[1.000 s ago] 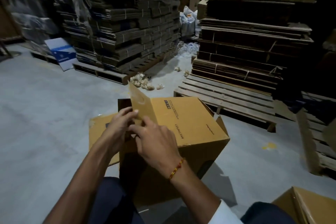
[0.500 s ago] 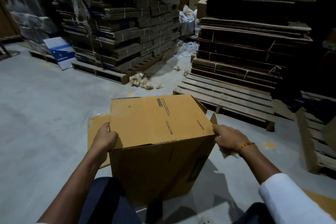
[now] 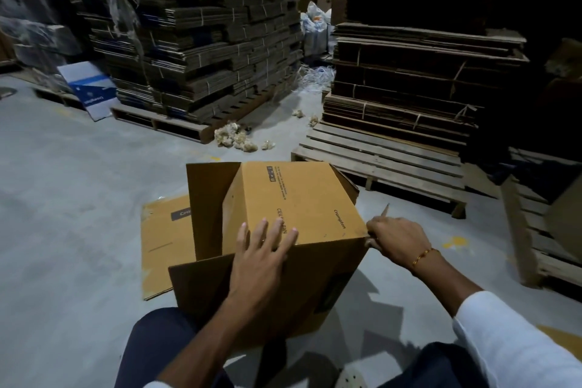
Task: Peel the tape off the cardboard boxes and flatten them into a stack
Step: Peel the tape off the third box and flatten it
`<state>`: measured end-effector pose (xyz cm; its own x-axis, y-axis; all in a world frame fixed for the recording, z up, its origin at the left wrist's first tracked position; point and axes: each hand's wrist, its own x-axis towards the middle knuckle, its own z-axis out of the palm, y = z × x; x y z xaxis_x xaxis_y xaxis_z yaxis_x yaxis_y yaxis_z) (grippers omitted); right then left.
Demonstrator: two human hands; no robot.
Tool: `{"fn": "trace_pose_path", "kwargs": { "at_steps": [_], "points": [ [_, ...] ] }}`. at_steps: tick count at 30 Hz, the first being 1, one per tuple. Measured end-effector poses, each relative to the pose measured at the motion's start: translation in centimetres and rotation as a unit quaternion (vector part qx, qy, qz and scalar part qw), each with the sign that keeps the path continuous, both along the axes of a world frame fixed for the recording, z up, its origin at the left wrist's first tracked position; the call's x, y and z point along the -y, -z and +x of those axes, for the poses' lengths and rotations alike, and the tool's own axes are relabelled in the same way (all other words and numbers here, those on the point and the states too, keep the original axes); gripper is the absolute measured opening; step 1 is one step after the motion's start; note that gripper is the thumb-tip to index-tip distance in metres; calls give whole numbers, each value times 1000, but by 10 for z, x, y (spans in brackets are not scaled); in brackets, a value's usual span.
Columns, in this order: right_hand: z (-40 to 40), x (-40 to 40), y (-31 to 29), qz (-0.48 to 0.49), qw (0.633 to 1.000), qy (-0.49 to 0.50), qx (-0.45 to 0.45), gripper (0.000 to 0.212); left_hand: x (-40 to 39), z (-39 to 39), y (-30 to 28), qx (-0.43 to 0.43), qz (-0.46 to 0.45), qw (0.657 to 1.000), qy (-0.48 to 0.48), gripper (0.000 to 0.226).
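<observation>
Head view of our two hands working on one cardboard box standing on the concrete floor between our knees. Our left hand lies flat on the box's top face with straight fingers, steadying it and holding nothing. Our right hand is curled at the box's right corner edge, its grip pinching what appears to be a strip of tape that stands up beyond the knuckles; the strip is small and dim, so we name it with caution. On the left side the flaps already hang open, so we judge that end untaped. One flattened box lies on the floor just beside and behind the standing one, the beginning of the stack. Remaining, by our judgement: finish the peel at the right edge, collapse this box, lay it on the flat one. Open floor extends to the left; a wooden pallet sits near on the right, and tall bundles of flat cardboard stand well behind.
</observation>
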<state>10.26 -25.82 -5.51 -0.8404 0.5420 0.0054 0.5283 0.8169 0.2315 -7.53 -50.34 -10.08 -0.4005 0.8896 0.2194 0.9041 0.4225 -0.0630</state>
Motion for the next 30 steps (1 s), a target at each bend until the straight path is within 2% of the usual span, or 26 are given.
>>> {"fn": "trace_pose_path", "kwargs": {
  "at_steps": [3,8,12,16,19,20,22,24,25,26,28,30],
  "points": [
    [10,10,-6,-62,998,10,19,13,1,-22,0,-30,0,999,13,70],
    [1,54,-18,-39,998,10,44,18,6,-54,-4,-10,-27,999,-36,74],
    [-12,96,-44,-64,998,-24,9,22,10,-67,-10,32,-41,992,-118,92],
    [-27,129,-70,-132,990,-51,10,28,5,-66,-13,131,11,975,-181,84],
    [-29,149,-78,-154,986,-58,7,24,-2,-58,-14,250,100,941,-203,71],
    [-29,156,-77,-158,986,-60,4,22,-5,-58,-13,296,145,919,-216,65],
    [-29,165,-73,-162,985,-61,-5,20,-10,-57,-7,407,234,850,-237,57],
    [-29,168,-69,-165,985,-52,-20,18,-13,-52,-8,483,269,798,-241,51],
    [-30,168,-67,-168,984,-48,-26,18,-14,-47,-10,516,267,776,-246,57],
    [-32,168,-64,-173,984,-44,-30,19,-16,-40,-11,537,256,766,-243,72],
    [-39,172,-58,-197,979,-36,-30,23,-20,-17,-9,541,196,786,-225,98],
    [-46,180,-51,-241,970,-16,-33,29,-22,5,-3,546,156,797,-207,92]
  ]
}}
